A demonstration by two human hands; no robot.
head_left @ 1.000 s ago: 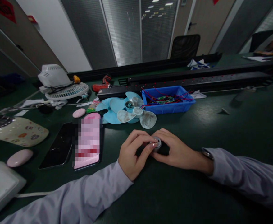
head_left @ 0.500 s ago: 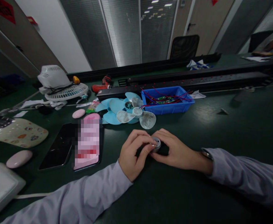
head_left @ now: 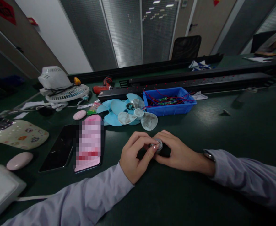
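Lavender-grey cloth sleeves (head_left: pixel 88 194) are stretched in from the near left and near right over a smooth, dark green tabletop (head_left: pixel 175 201). At the middle, a small, round, grey metal part (head_left: pixel 160 145) with a dark hole in its top is enclosed between two bare hands, held low over the table. The right hand (head_left: pixel 180 153), with a dark wristwatch (head_left: pixel 208 155) at its wrist, is curled round the part in a narrow hold, thumb on the near side, fingers on the far side. The left hand (head_left: pixel 134 157) is arched, back upward, its thumb and index finger brought together at the part's left edge; whether anything smaller is pinched there is hidden.

Fine fingertip handling appears to be the step in hand. A steady right-hand hold and small, light left-hand motions seem called for.

Just beyond the hands, overlapping light-blue plastic fan blades (head_left: pixel 112 119) are piled. To their right, green circuit boards (head_left: pixel 164 99) are heaped in a rectangular blue plastic bin (head_left: pixel 169 110).
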